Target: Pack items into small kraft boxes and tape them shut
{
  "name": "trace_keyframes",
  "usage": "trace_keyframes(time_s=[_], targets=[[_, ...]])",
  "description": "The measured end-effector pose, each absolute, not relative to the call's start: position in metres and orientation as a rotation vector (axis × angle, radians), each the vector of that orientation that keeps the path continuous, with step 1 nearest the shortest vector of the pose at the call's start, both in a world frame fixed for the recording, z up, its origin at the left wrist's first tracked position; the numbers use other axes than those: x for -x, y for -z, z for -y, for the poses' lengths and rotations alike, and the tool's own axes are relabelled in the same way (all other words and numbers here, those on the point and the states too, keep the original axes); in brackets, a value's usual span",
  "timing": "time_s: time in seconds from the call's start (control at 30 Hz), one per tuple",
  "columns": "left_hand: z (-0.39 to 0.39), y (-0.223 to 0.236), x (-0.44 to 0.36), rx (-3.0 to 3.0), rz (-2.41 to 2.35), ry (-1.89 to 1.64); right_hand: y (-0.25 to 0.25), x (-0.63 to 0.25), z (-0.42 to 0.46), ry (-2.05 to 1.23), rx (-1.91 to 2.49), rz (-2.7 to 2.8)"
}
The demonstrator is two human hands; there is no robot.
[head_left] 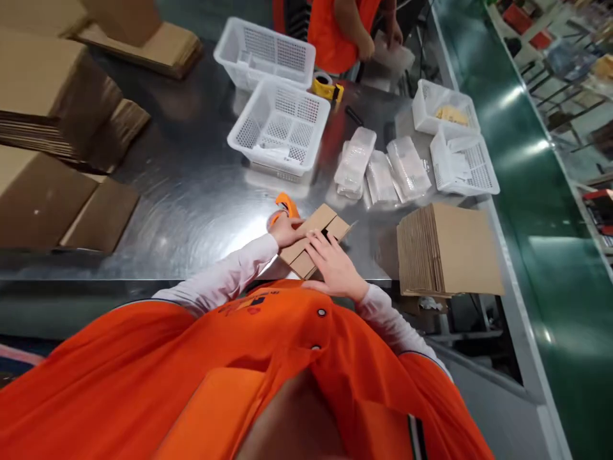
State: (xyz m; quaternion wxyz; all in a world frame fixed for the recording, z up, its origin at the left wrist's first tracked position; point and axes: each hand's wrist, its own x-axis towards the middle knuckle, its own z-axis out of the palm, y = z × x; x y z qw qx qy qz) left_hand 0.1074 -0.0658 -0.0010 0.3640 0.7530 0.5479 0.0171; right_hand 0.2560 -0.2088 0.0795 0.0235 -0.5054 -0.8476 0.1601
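Note:
A small cardboard box [313,222] sits tilted near the front edge of the metal table, its top flaps folded inward with a dark gap between them. My left hand [286,231] grips the box's left side, the thumb along its edge and the other fingers partly hidden. Across the flaps on the near right side lies my right hand [335,265], its fingers stretched out and pressing on the cardboard. Just beyond my left hand is an orange tape dispenser [286,204], partly covered by that hand.
Two white baskets [280,128] stand ahead, beside a yellow tape dispenser [327,88]. Clear-wrapped packs [357,160] lie to their right, near smaller white baskets [464,163]. Flattened cartons [467,249] stand at right; larger cardboard [38,70] fills the left. Another person [335,32] works opposite, beside a green conveyor [531,140].

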Motion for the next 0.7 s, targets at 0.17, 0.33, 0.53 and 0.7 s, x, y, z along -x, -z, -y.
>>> trace_keyframes(time_s=[0.17,0.33,0.53,0.7], targets=[[0.064,0.007,-0.104,-1.995,-1.315,-0.128,-0.032,-0.241,0.196,-0.430,1.538,2.495],[0.066,0.009,-0.105,-1.956,-1.395,-0.315,-0.015,-0.223,0.187,-0.495,1.557,2.403],[0.049,-0.004,-0.097,-1.937,-1.440,-0.328,-0.023,-0.213,0.190,-0.531,1.685,2.377],[0.002,-0.084,-0.107,-2.123,-1.421,-0.203,-0.029,-0.202,0.186,-0.547,1.744,2.372]])
